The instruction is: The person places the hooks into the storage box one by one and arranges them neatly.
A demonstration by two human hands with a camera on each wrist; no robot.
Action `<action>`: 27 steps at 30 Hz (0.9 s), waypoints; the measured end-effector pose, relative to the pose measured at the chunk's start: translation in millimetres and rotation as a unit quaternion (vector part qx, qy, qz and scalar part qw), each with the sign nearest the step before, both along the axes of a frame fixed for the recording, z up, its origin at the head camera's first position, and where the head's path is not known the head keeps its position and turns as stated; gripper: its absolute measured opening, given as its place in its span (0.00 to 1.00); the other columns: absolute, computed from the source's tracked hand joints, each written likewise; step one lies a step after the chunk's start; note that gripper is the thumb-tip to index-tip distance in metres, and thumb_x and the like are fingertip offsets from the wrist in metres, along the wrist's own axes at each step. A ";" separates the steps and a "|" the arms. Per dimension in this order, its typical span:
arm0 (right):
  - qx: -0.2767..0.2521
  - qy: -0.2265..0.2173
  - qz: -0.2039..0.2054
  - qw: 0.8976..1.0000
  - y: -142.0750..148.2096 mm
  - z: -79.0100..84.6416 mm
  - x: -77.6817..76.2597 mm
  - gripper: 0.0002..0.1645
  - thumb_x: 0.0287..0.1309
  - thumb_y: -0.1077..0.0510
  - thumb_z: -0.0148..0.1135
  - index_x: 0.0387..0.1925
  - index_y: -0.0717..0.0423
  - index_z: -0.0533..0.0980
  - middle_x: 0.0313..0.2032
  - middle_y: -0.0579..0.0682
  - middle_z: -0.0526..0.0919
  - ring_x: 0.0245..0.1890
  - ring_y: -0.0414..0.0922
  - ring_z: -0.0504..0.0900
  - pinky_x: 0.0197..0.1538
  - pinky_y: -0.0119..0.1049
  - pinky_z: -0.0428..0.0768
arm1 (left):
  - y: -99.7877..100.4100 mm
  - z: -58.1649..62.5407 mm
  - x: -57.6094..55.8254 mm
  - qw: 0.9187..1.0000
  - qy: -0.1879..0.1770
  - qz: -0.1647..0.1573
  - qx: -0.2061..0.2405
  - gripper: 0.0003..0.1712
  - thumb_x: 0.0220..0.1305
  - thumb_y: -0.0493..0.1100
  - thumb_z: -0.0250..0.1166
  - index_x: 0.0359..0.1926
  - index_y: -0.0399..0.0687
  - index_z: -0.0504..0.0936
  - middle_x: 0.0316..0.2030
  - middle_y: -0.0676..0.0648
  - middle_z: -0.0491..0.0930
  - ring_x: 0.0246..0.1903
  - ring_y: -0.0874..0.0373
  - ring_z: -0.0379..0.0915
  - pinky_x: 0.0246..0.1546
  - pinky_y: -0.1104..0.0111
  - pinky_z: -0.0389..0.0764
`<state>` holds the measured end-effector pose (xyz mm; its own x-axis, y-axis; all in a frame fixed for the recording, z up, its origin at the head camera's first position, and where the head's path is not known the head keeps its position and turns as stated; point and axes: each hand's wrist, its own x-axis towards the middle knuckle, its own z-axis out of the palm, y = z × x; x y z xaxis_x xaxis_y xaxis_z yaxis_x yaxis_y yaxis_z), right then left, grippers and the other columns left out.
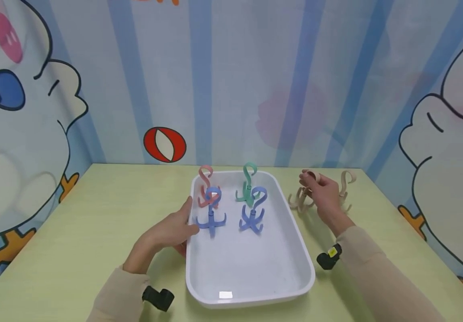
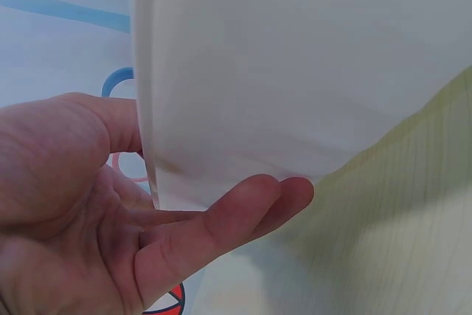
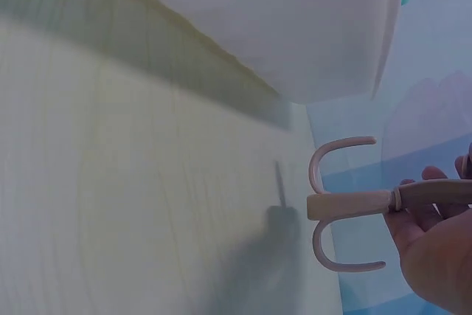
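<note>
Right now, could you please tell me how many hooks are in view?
6: a pink hook, a green hook and two blue hooks in the white tray; one beige hook in the right hand; another beige hook to its right. The hand may hide more.

Four hooks stand in the tray toward its far end; two more hooks are to its right; the backdrop hangs behind.

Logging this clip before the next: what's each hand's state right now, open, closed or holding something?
Left hand: holding the white tray by its left edge.
Right hand: holding a beige hook by its upper part.
</note>
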<state>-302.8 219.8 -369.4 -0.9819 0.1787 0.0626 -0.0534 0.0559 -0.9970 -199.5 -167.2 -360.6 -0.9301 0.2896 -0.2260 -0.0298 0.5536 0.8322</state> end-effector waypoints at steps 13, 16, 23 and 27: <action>-0.028 0.037 0.048 0.998 4.8 11.4 12.1 0.18 0.75 0.48 0.62 0.59 0.52 0.81 0.42 0.33 0.90 0.48 0.33 0.89 0.55 0.29 0.87 | -0.1 0.1 -1.2 1.000 -0.002 0.001 -0.009 0.57 0.73 0.39 0.59 0.86 0.53 0.29 0.64 0.33 0.76 0.36 0.51 0.89 0.28 0.57 0.91; -0.043 0.042 0.058 0.997 4.8 13.2 13.1 0.14 0.75 0.49 0.62 0.55 0.48 0.82 0.41 0.34 0.91 0.47 0.33 0.90 0.54 0.29 0.88 | -0.7 -0.4 -2.1 1.000 -0.002 -0.001 -0.007 0.56 0.73 0.38 0.59 0.86 0.52 0.29 0.63 0.33 0.76 0.36 0.50 0.89 0.28 0.57 0.91; -0.043 0.047 0.074 0.995 5.4 18.5 14.9 0.11 0.74 0.48 0.63 0.51 0.46 0.83 0.39 0.36 0.92 0.46 0.35 0.91 0.52 0.29 0.88 | -1.6 -2.2 -3.8 1.000 -0.003 -0.004 -0.006 0.57 0.72 0.39 0.59 0.86 0.53 0.29 0.64 0.33 0.75 0.36 0.51 0.88 0.28 0.56 0.91; -0.028 0.044 0.084 0.995 8.2 20.8 18.0 0.12 0.74 0.47 0.63 0.51 0.45 0.83 0.40 0.36 0.92 0.46 0.34 0.90 0.52 0.27 0.88 | -1.0 -2.7 -3.8 1.000 -0.004 -0.005 -0.005 0.56 0.73 0.39 0.59 0.86 0.52 0.29 0.64 0.33 0.75 0.36 0.51 0.88 0.28 0.56 0.91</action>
<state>-284.8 228.0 -348.6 -0.9895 0.0183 0.1435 -0.1438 -0.0164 -0.9895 -203.4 -168.2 -363.3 -0.9254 0.2961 -0.2365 -0.0317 0.5615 0.8269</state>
